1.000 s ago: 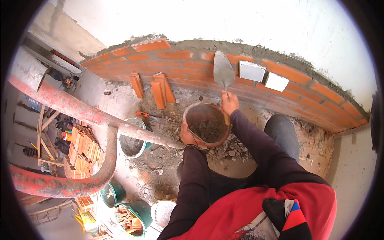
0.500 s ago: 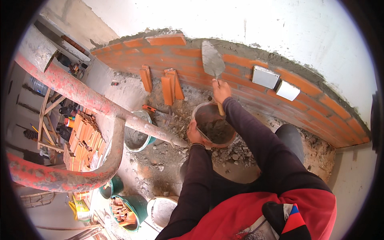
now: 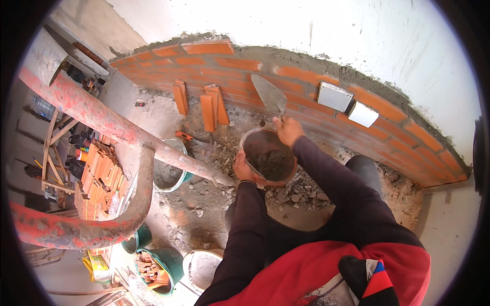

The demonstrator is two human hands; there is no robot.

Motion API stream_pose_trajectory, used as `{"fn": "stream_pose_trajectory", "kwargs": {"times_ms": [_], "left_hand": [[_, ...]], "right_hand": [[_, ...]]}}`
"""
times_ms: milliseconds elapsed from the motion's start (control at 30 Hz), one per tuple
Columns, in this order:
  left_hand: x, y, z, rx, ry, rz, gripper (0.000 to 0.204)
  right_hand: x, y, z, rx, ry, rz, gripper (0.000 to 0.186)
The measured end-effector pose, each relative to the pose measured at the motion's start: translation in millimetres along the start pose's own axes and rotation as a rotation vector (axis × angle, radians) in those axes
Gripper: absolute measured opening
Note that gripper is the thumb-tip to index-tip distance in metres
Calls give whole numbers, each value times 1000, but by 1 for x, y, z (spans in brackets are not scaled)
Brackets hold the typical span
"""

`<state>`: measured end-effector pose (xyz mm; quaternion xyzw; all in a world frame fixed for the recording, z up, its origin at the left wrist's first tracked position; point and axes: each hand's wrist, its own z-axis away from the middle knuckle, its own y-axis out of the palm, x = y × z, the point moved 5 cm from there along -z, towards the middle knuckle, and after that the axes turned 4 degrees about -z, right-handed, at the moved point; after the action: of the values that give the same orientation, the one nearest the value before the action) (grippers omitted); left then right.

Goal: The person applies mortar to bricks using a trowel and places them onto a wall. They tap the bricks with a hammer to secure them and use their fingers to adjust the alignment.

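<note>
Gripping a pointing trowel point(image 3: 269, 95) by its handle, the right hand point(image 3: 289, 130) is closed beside the far rim of a round bucket point(image 3: 258, 144). The metal blade is leaf-shaped, dull grey and filmed with mortar; it points up and leftward in front of the brickwork point(image 3: 240, 64), and whether it touches the bricks cannot be told. The left hand point(image 3: 243, 168) is curved around the bucket's left side. The bucket is at the middle of the view, in front of the person's legs, its inner wall smeared brown-grey; damp, lumpy mortar point(image 3: 274, 164) lies within.

The brickwork consists of long, flat orange bricks with grey joints, bowed by the lens. A rough grey mortar band point(image 3: 306, 57) runs along its top, meeting smooth white plaster point(image 3: 286, 25). Two white rectangular boxes point(image 3: 335, 97) are set side by side in the bricks. At the wall's foot lean loose bricks point(image 3: 210, 112); near them lies an orange-handled tool point(image 3: 184, 135).

The floor point(image 3: 178, 219) is dusty concrete, strewn with angular rubble point(image 3: 301, 191) around the bucket. To the left, a pipe frame point(image 3: 92, 109) of flaking red paint crosses in front of a green-sided tub point(image 3: 186, 177) of grey mix. Beyond it are stacked bricks point(image 3: 102, 171); at lower left, a green bucket point(image 3: 176, 268) contains broken brick.
</note>
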<state>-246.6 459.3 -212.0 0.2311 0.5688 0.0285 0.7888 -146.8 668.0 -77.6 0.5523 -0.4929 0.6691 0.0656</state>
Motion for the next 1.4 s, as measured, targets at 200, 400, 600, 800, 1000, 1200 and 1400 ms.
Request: {"fn": "stream_pose_trajectory", "kwargs": {"times_ms": [200,400,600,800,1000,1200,1400], "left_hand": [[-11,10,3,-42,-41,-66,44],[-18,20,5,18,-2,-115,45],[-10,8,0,-36,-18,-115,46],[-15,18,8,-80,43,-178,48],[-9,13,-1,-50,44,-148,50],[-17,21,6,-38,41,-172,52],[-12,7,2,-14,48,-158,58]], "right_hand": [[14,-120,31,-6,-229,217,31],[49,-205,14,-148,-292,786,27],[62,-219,21,-97,-360,928,24],[59,-228,28,-74,-278,896,26],[83,-186,1,-42,-296,815,25],[68,-192,-12,-19,-224,884,31],[79,-179,-18,18,-266,775,32]]}}
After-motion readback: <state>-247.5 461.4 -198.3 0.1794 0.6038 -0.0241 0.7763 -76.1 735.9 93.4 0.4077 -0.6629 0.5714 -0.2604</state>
